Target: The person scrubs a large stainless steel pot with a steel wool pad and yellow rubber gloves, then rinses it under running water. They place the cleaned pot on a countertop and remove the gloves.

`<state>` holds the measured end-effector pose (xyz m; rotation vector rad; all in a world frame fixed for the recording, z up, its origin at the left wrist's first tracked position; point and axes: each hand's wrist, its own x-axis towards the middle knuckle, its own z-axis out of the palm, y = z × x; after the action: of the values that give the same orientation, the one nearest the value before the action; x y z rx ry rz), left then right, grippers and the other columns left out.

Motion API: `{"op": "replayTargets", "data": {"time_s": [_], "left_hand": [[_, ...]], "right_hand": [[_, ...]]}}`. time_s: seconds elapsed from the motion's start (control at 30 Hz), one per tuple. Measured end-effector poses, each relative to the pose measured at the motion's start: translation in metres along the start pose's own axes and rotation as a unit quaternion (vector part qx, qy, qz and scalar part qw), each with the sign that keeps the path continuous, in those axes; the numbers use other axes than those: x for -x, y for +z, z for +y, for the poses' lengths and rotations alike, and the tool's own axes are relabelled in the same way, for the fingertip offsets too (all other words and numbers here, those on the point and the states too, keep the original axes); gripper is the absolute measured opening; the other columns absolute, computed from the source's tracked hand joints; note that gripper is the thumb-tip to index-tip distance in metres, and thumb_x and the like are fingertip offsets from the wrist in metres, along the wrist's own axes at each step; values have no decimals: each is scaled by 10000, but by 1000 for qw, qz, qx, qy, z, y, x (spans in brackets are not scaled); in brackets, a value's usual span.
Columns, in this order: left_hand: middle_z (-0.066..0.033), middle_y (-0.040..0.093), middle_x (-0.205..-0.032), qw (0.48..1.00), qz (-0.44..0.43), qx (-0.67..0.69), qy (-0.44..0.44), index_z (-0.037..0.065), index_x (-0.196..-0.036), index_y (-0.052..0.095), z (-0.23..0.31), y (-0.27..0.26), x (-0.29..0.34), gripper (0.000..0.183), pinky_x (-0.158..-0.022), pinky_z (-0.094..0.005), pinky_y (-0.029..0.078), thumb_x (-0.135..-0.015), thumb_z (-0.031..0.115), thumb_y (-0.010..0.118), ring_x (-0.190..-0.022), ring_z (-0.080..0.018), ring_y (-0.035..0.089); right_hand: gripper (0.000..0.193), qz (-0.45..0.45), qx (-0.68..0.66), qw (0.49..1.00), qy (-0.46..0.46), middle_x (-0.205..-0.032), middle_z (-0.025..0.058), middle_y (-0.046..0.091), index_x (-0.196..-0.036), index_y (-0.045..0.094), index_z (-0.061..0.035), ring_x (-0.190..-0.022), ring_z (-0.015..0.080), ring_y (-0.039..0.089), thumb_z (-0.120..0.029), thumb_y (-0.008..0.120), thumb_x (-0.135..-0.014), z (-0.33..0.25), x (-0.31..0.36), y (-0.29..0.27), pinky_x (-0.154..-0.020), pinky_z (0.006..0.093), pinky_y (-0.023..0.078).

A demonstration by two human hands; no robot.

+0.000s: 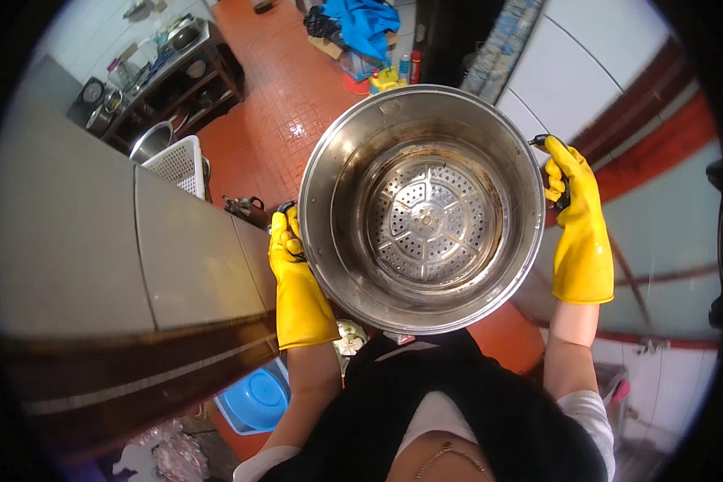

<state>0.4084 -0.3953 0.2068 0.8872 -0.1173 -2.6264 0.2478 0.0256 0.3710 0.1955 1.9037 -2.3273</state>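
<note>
I see the large stainless steel stockpot [422, 209] held up in the air in front of the chest, over the red tiled floor [273, 120] and just beside the grey counter [120, 241], mouth facing up so I look straight into it. A perforated steamer plate [430, 218] lies flat on its bottom; brown staining rings the inner wall around that plate, so as I judge it the pot is lifted and in hand but any cleaning of it is not finished, and it rests on no surface yet. My left hand [296, 277], in a yellow rubber glove, is clenched on the pot's left side handle, forearm rising from below. My right hand [577, 225], gloved the same, grips the black right handle [541, 141], wrist straight, arm reaching up alongside the rim.
</note>
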Motion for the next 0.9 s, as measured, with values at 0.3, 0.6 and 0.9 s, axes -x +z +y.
{"op": "replayTargets", "data": {"time_s": [0.3,0.6,0.9], "left_hand": [[3,604,-712,994,-108,-3,-7,87,-908,617,-17,28,70,354,-403,-168,446,-1089,390,596,-444,-39,494],[-102,724,-899,995,-87,-2,-43,27,-1092,667,-3,22,64,383,-378,-174,448,-1071,408,629,-453,-83,541],[-50,766,-876,989,-97,-20,-113,50,-1076,725,-63,67,-25,386,-443,-200,516,-1038,431,682,-518,-83,628]], "right_hand": [[224,-39,-60,997,38,-693,-71,483,-1142,710,-73,-489,32,370,-247,752,-1007,-13,-12,-43,-450,205,301],[279,-29,-100,989,108,-770,-57,622,-1223,725,-73,-598,37,559,-239,750,-1000,-21,-29,-42,-537,187,436],[572,-312,-375,857,168,-1182,85,678,-1562,460,3,-834,119,695,-147,663,-1049,-39,-155,-104,-738,218,605]]}}
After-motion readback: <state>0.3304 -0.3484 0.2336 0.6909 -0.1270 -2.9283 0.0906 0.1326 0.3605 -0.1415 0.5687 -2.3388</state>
